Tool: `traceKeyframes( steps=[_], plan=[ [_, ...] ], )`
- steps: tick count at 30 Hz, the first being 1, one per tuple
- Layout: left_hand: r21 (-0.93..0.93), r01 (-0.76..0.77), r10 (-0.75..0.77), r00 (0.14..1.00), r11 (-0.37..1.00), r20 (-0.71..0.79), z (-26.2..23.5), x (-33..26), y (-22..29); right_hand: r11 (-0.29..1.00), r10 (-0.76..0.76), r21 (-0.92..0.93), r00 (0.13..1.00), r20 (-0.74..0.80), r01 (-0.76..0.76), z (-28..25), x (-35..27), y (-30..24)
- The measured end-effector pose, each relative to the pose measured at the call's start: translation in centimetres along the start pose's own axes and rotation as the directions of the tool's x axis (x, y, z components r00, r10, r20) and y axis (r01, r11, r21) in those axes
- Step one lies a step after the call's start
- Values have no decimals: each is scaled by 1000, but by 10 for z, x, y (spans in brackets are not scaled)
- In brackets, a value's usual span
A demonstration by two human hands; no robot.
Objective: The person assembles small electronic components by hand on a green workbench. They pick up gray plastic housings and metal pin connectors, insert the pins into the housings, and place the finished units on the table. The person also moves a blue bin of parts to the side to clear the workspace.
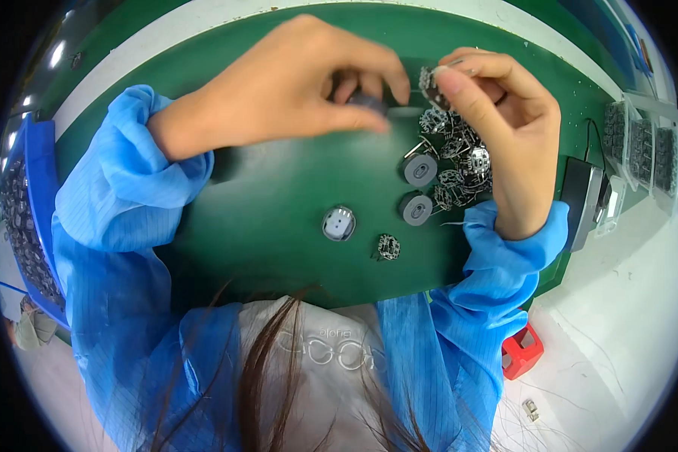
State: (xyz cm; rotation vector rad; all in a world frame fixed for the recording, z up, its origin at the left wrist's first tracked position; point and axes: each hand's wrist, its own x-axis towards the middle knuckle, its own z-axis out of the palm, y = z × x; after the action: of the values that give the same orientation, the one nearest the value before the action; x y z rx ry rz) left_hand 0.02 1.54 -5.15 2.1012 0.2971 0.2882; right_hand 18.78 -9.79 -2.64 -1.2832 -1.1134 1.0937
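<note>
Hands met above the far part of a green mat (279, 218). The left hand (294, 83) had its fingers curled around a small dark grey round part (365, 100), pinched between thumb and fingertips. The right hand (497, 120) gripped a small round circuit board (429, 83) between thumb and forefinger, held just beside the grey part. Under the right hand, toward the mat's right edge, lay a heap of similar circuit boards (459, 162). Two grey round housings (418, 188) sat just left of the heap, one nearer the person than the other. Closer to the near edge rested a pale round cap (339, 224) and, to its right, a single loose circuit board (388, 247). Beyond the mat's right edge stood clear trays of parts (640, 147), and past its left edge a blue bin (30, 203) full of dark pieces. Blue sleeves (120, 196) covered both forearms.
</note>
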Motion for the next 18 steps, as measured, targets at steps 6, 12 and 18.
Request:
traceKeyframes(
  steps=[6,12,18],
  plan=[
    [-482,209,-271,961,851,-60,-3,-2,-5,984,-31,-178,999,-37,23,17,-2,-4],
    [-593,222,-291,957,774,-21,-2,-2,5,882,-261,-423,963,-66,210,21,-1,16],
    [-443,6,-75,988,897,-137,4,-5,-3,903,-158,-413,986,-62,119,22,-3,5]
  ],
)
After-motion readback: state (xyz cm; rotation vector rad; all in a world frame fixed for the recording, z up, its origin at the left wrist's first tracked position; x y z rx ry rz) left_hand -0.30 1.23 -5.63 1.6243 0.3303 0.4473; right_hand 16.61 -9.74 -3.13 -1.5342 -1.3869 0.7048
